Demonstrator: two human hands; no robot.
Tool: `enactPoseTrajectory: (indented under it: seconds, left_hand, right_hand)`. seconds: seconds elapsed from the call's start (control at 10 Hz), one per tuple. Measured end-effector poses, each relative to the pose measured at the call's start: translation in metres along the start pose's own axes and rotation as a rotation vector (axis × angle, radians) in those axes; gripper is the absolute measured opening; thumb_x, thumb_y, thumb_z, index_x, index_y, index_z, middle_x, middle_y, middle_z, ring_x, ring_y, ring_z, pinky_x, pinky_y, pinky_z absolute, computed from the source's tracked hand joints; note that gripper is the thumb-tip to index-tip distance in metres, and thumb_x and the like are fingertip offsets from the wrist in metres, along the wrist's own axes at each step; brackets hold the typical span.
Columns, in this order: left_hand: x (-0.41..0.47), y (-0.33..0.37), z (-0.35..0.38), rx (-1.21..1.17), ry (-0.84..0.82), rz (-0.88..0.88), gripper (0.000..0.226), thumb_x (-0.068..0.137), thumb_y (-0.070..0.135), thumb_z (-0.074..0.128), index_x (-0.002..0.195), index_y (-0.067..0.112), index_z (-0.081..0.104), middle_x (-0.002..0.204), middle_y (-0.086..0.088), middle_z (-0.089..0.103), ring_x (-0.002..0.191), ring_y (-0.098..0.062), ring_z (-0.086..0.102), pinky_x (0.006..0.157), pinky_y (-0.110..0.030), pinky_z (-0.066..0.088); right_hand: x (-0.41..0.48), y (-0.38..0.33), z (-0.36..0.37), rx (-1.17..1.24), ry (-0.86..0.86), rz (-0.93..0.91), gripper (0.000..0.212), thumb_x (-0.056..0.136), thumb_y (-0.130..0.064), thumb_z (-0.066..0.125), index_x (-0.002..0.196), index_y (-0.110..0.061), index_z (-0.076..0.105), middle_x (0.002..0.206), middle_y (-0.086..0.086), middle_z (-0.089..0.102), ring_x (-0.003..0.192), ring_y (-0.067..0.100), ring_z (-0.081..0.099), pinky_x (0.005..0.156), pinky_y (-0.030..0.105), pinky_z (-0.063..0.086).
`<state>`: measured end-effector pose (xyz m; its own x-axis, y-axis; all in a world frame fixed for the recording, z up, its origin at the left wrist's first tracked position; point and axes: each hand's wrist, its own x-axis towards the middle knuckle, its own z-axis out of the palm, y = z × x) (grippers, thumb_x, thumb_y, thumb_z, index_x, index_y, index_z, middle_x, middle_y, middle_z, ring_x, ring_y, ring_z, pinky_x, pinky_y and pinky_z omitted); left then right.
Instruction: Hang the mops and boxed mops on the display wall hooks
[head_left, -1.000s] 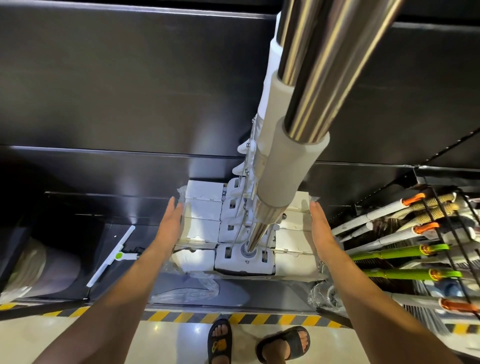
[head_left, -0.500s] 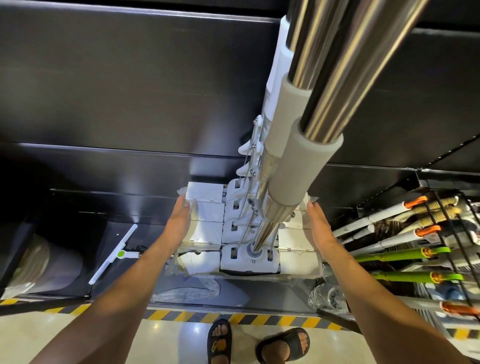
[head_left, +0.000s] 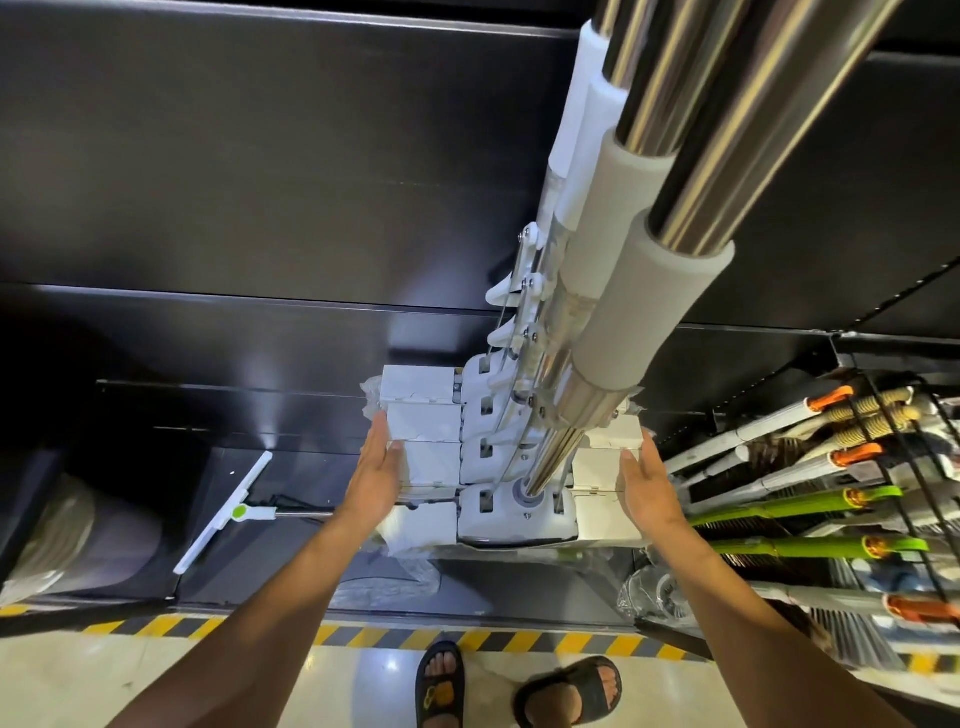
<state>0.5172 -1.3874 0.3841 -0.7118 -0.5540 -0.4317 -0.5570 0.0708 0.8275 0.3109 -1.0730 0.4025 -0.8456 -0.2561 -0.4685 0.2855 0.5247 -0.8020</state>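
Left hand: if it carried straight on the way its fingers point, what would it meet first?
The left hand would likely slide up the white mop heads it lies against.

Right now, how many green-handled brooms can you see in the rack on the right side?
2. The upper green broom lies in the black wire rack, and the lower green broom lies just below it. Other green ones may be hidden under the white and orange handles.
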Motion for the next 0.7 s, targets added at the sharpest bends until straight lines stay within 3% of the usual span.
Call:
enactPoseTrajectory:
  seconds: [0.1,0.2,0.3,0.4,0.5,0.7]
  left_hand:
    - [0.003,-0.003,0.0,-0.101,-0.009,0.021,0.058,0.104,0.056,0.038,0.156,0.063,0.012,0.172,0.022,0.015,0.16,-0.012,0.017,0.131,-0.051,0.016]
    - [0.005,-0.002,-0.001,-0.132,-0.022,-0.015,0.057,0.099,0.059,0.041,0.15,0.071,0.019,0.17,0.021,0.022,0.157,-0.02,0.027,0.125,-0.059,0.028]
    - [-0.001,0.012,-0.006,-0.126,-0.01,-0.072,0.056,0.102,0.05,0.044,0.154,0.06,0.026,0.167,0.016,0.029,0.154,-0.02,0.032,0.125,-0.054,0.031]
    - [-0.009,0.033,-0.019,-0.052,-0.079,-0.075,0.053,0.104,0.047,0.043,0.156,0.04,0.036,0.157,0.017,0.036,0.147,-0.012,0.031,0.126,-0.039,0.024]
    - [-0.009,0.053,-0.024,0.168,-0.035,-0.007,0.042,0.107,0.044,0.039,0.137,0.018,0.055,0.147,0.002,0.052,0.13,-0.017,0.042,0.106,-0.029,0.028]
    - [-0.022,0.093,-0.033,0.645,-0.062,0.13,0.059,0.11,0.048,0.033,0.164,0.027,0.025,0.175,0.005,0.014,0.16,-0.021,0.016,0.128,-0.046,0.018]
  right_hand:
    - [-0.003,-0.007,-0.004,0.039,-0.009,0.013,0.042,0.108,-0.026,0.044,0.139,-0.054,0.041,0.128,-0.002,0.063,0.117,0.02,0.058,0.104,0.037,0.043]
    - [-0.012,-0.02,-0.005,0.085,-0.011,0.027,0.036,0.109,-0.019,0.047,0.134,-0.044,0.045,0.128,0.002,0.065,0.117,0.019,0.06,0.103,0.035,0.044]
    - [-0.02,-0.032,-0.008,0.072,-0.016,0.052,0.027,0.108,-0.021,0.051,0.127,-0.039,0.044,0.129,0.0,0.064,0.115,0.017,0.058,0.101,0.031,0.041]
    - [-0.04,-0.056,-0.017,-0.051,0.004,0.046,0.027,0.105,-0.03,0.058,0.13,-0.031,0.05,0.126,-0.003,0.058,0.11,0.016,0.053,0.098,0.03,0.038]
    - [-0.06,-0.07,-0.024,-0.259,-0.003,-0.029,0.035,0.101,-0.029,0.063,0.133,-0.014,0.06,0.121,0.004,0.061,0.107,0.02,0.059,0.101,0.037,0.047]
    - [-0.084,-0.078,-0.026,-0.461,0.019,-0.14,0.041,0.093,-0.033,0.069,0.133,-0.023,0.066,0.135,0.0,0.056,0.13,0.021,0.055,0.112,0.037,0.044]
